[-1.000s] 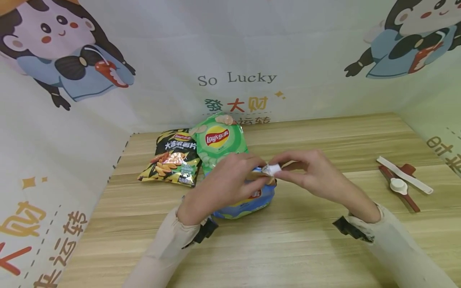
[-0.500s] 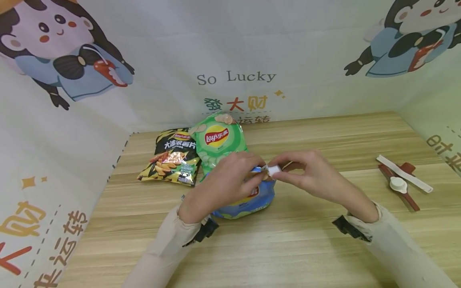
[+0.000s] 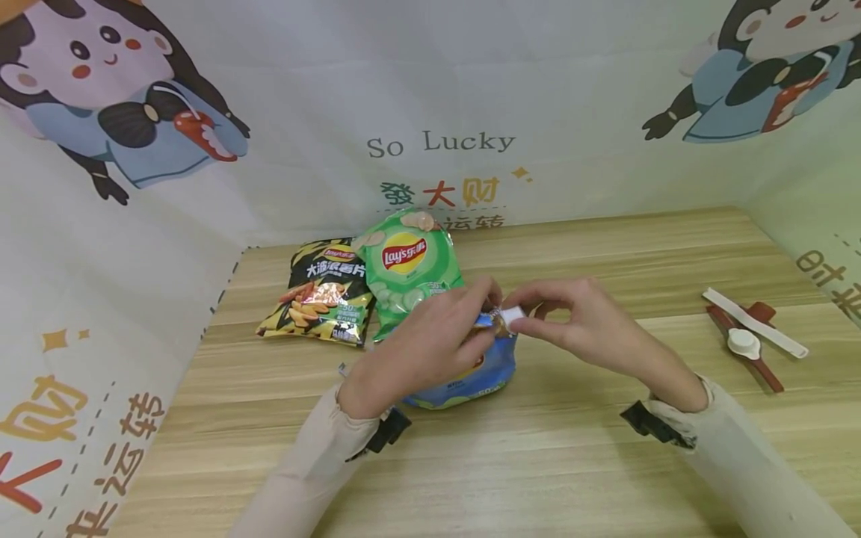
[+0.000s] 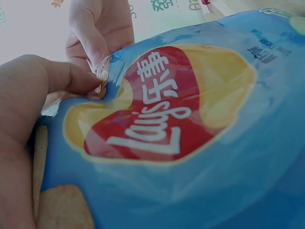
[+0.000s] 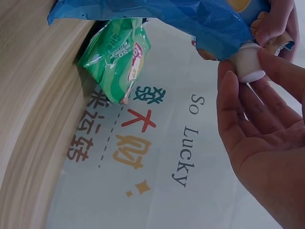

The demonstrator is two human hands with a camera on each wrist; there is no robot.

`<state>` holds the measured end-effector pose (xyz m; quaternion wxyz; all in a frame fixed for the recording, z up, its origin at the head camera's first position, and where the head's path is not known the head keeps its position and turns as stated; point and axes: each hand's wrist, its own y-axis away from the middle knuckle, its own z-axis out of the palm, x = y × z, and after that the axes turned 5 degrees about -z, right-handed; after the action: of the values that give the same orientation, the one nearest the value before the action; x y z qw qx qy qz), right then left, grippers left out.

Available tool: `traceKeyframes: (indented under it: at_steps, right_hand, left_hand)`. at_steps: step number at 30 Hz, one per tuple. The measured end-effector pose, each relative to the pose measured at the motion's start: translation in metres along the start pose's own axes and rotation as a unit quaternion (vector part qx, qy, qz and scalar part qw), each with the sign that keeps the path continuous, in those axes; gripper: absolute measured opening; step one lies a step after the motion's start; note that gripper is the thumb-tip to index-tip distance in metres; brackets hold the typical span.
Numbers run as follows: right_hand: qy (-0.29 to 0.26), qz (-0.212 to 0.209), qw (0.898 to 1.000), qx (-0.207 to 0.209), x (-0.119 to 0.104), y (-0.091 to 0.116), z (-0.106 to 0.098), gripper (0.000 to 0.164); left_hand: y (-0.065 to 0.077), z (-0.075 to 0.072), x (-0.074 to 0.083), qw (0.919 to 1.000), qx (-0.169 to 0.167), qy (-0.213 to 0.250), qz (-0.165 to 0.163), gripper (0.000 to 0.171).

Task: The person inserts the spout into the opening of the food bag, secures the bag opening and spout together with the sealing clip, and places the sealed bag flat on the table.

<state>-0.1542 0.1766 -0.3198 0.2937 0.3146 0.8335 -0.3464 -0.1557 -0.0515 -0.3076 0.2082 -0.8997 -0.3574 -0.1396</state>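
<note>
A blue Lay's chip bag (image 3: 467, 385) stands propped up at the middle of the table, its gathered top between my two hands. My left hand (image 3: 430, 329) pinches that top edge, and in the left wrist view its thumb and finger (image 4: 71, 78) press the crinkled film. The fingers of my right hand (image 3: 585, 321) pinch a small white cap-like piece (image 3: 512, 315) against the bag's gathered corner. In the right wrist view, this white cylinder (image 5: 249, 62) sits between thumb and fingertips, touching the blue film. How it joins the bag is hidden.
Behind lie a green Lay's bag (image 3: 406, 261) and a black-and-yellow chip bag (image 3: 319, 299), overlapping. On the right are a dark red strip with a round white cap (image 3: 745, 346) and a white strip (image 3: 756, 325) across it. A printed cloth backdrop (image 3: 572, 112) rises behind the table.
My left hand's fingers have lifted and shifted slightly on the bag's top edge, and the blue bag has moved a little. My right hand stays nearly still, holding the white piece.
</note>
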Motion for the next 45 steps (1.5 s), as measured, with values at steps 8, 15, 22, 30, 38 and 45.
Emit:
traceKeyframes:
  at_steps: [8, 15, 22, 30, 38, 45]
  right_hand:
    - [-0.01, 0.002, 1.0, 0.001, 0.0, 0.001, 0.0, 0.019]
    - [-0.008, 0.002, 1.0, -0.007, -0.001, 0.0, 0.001, 0.024]
    - [0.029, -0.022, 0.999, -0.024, -0.004, -0.003, 0.001, 0.03]
    - [0.137, -0.04, 0.99, 0.019, -0.012, -0.002, 0.0, 0.034]
    - [0.246, -0.146, 0.957, 0.057, -0.022, 0.006, 0.028, 0.015]
    - [0.267, -0.142, 0.953, -0.034, -0.02, 0.013, 0.068, 0.013]
  left_hand:
    - [-0.001, 0.002, 0.002, 0.9995, 0.02, -0.016, 0.02, 0.025]
    - [-0.001, -0.001, 0.002, 0.9999, 0.003, 0.013, 0.002, 0.02]
    - [-0.002, -0.007, -0.001, 0.9996, -0.004, 0.025, -0.013, 0.021]
    - [-0.008, -0.013, -0.008, 0.9989, -0.013, 0.045, 0.0, 0.022]
    - [-0.014, -0.013, -0.016, 0.9979, -0.012, 0.046, 0.045, 0.023]
    - [-0.018, -0.013, -0.023, 0.9981, -0.028, 0.044, 0.034, 0.023]
